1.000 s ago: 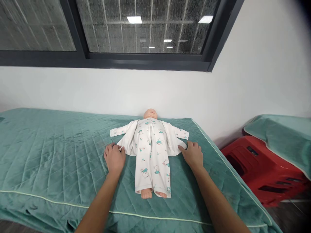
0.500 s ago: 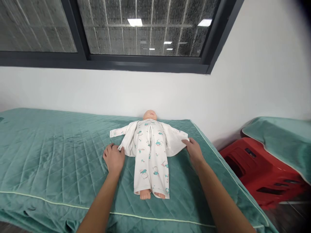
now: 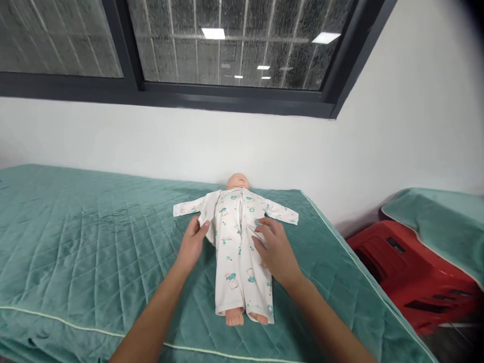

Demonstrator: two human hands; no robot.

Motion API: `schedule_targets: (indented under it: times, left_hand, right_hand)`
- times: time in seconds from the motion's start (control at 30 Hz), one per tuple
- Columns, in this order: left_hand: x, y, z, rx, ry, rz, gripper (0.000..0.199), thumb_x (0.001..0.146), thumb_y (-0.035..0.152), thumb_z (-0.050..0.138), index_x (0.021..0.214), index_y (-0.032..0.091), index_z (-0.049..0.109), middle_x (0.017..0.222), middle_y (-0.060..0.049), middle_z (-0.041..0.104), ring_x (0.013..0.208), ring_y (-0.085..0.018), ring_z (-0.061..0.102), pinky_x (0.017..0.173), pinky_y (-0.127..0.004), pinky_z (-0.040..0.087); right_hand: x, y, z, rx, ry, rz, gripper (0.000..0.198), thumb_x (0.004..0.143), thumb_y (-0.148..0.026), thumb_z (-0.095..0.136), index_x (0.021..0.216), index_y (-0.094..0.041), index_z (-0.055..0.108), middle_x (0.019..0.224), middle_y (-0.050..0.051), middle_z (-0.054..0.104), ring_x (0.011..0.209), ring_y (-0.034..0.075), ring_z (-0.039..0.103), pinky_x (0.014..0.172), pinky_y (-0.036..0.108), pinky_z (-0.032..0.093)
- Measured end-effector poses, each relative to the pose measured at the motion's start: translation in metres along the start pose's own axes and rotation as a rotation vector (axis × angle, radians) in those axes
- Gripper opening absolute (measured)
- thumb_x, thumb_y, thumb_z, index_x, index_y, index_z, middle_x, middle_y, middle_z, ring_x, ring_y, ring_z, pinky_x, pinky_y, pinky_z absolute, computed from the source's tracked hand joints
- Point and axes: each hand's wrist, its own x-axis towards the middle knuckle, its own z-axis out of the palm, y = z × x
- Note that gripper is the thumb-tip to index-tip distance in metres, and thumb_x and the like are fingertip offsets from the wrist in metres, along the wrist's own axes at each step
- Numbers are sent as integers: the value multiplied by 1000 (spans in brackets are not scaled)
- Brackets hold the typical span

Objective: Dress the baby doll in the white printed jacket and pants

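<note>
A baby doll [image 3: 237, 181] lies on its back on a green quilted pad [image 3: 86, 237], head toward the wall. It wears a white printed romper [image 3: 234, 252]; bare feet stick out at the bottom. My left hand [image 3: 193, 243] holds the romper's left flap by the doll's side, lifting it inward. My right hand [image 3: 275, 250] presses the right flap down over the doll's belly, fingers spread over the cloth.
A white wall [image 3: 264, 146] runs right behind the doll's head, under a dark-framed window [image 3: 227, 50]. The pad's right edge [image 3: 340, 237] drops off to a red plastic object [image 3: 412, 272] partly draped with green cloth [image 3: 434, 217].
Both hands moved inward from the outspread flaps lying on the pad. The right flap is now folded over the doll's front; the left flap is raised at its side.
</note>
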Motion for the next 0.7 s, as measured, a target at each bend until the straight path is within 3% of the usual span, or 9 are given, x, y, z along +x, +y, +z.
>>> schedule_targets:
  times: [0.07, 0.13, 0.2, 0.27, 0.33, 0.4, 0.57, 0.63, 0.7]
  left_hand:
    - [3, 18, 16, 108, -129, 111, 20, 95, 40, 45, 91, 21, 51, 105, -6, 64, 104, -22, 60, 87, -35, 48]
    - [4, 30, 28, 311, -316, 291, 16, 96, 33, 42, 90, 21, 50, 121, -9, 62, 126, -24, 52, 106, -43, 40]
    - [2, 33, 32, 488, -458, 460, 14, 96, 27, 40, 90, 20, 50, 138, -13, 54, 142, -24, 36, 118, -47, 27]
    - [0, 28, 29, 573, -510, 543, 13, 97, 24, 40, 91, 20, 50, 147, -14, 47, 146, -24, 27, 121, -48, 22]
    - [1, 20, 23, 553, -488, 526, 14, 97, 27, 41, 90, 20, 51, 145, -14, 49, 146, -23, 29, 120, -47, 25]
    - [9, 14, 19, 457, -412, 430, 18, 99, 32, 39, 92, 21, 52, 140, -12, 54, 141, -23, 38, 116, -44, 32]
    - [54, 10, 34, 289, -149, 131, 27, 100, 37, 33, 103, 21, 55, 114, -8, 67, 106, -21, 61, 94, -36, 46]
    - [74, 15, 47, 241, -161, 129, 26, 99, 38, 36, 102, 21, 55, 112, -6, 68, 104, -20, 62, 93, -34, 45]
    - [91, 22, 58, 176, -239, 164, 25, 99, 37, 38, 101, 22, 58, 116, -5, 68, 109, -20, 61, 96, -33, 43]
  right_hand:
    - [-3, 4, 1, -2, 50, 73, 15, 90, -17, 52, 104, -23, 54, 116, 11, 55, 110, 28, 52, 92, 46, 47]
    - [-6, 6, 1, 28, 41, 110, 15, 91, -17, 51, 105, -22, 54, 109, 10, 55, 105, 26, 54, 89, 43, 47]
    - [-9, 8, -1, 74, -6, 87, 13, 94, -17, 47, 102, -22, 54, 104, 8, 56, 99, 24, 55, 85, 39, 47]
    - [-12, 8, -6, 118, -91, 5, 13, 95, -17, 45, 101, -22, 56, 100, 7, 57, 95, 22, 55, 83, 37, 46]
    - [-10, 9, -12, 158, -196, -68, 12, 95, -20, 47, 98, -22, 58, 98, 6, 59, 93, 21, 54, 82, 35, 44]
    - [-1, 11, -18, 204, -245, -45, 13, 95, -24, 48, 90, -22, 60, 90, 4, 60, 86, 19, 55, 79, 33, 43]
    - [68, 25, -5, 335, -8, 336, 27, 93, -37, 49, 73, -21, 58, 72, 0, 60, 71, 16, 55, 67, 29, 40]
    - [106, 33, 11, 339, 60, 423, 21, 89, -36, 52, 76, -21, 60, 74, -1, 63, 71, 16, 57, 68, 29, 40]
    - [138, 41, 28, 303, 24, 438, 17, 85, -35, 53, 76, -22, 61, 73, -1, 65, 69, 16, 57, 68, 29, 40]
